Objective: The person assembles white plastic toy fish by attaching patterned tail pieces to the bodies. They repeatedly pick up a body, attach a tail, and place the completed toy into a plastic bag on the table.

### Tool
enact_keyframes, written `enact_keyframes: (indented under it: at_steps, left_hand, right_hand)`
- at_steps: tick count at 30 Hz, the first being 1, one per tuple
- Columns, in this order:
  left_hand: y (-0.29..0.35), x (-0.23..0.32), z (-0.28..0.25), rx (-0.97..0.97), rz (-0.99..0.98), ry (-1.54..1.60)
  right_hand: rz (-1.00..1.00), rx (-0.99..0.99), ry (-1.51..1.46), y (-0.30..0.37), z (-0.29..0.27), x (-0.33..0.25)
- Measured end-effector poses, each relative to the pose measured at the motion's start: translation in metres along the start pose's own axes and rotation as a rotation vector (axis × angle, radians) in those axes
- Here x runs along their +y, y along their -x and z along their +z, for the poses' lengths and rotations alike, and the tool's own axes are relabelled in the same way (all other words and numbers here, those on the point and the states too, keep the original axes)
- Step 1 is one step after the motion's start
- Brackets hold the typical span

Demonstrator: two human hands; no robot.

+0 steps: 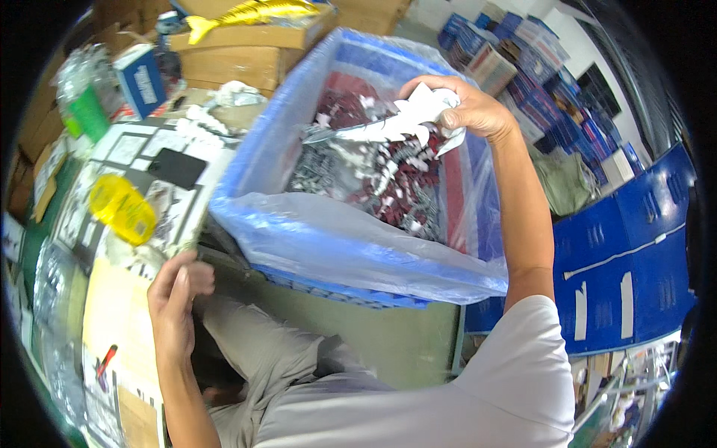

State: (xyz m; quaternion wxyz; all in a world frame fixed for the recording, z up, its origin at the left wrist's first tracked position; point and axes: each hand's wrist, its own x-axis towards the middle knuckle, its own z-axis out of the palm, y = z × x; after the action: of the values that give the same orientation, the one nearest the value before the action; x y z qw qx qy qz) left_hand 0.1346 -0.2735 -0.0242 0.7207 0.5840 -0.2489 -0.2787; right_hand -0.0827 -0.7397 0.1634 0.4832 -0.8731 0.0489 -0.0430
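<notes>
Over the blue crate (347, 292), the right hand (479, 108) clasps jagged white pieces (409, 121), jutting leftward; left hand (175, 302) blurred, grip unclear.

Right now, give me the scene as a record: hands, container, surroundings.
right hand: grips white jagged piece over crate
left hand: blurred, fingers curled; grip unclear
crate: blue, clear liner
contents: small pieces, white, grey, dark red
left side: yellow item, black slab, red-handled tool
behind: gold fish on carton
</notes>
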Motion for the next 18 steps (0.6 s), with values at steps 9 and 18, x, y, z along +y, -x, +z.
enact_keyframes:
  at_steps: [9, 18]
  left_hand:
    - [0.013, 0.034, -0.026, -0.067, 0.029, 0.423]
    - [0.059, 0.023, -0.045, 0.066, -0.005, 0.641]
  right_hand:
    - [-0.233, -0.565, -0.112, -0.115, 0.195, -0.109]
    - [-0.233, -0.625, -0.164, -0.169, 0.347, -0.123]
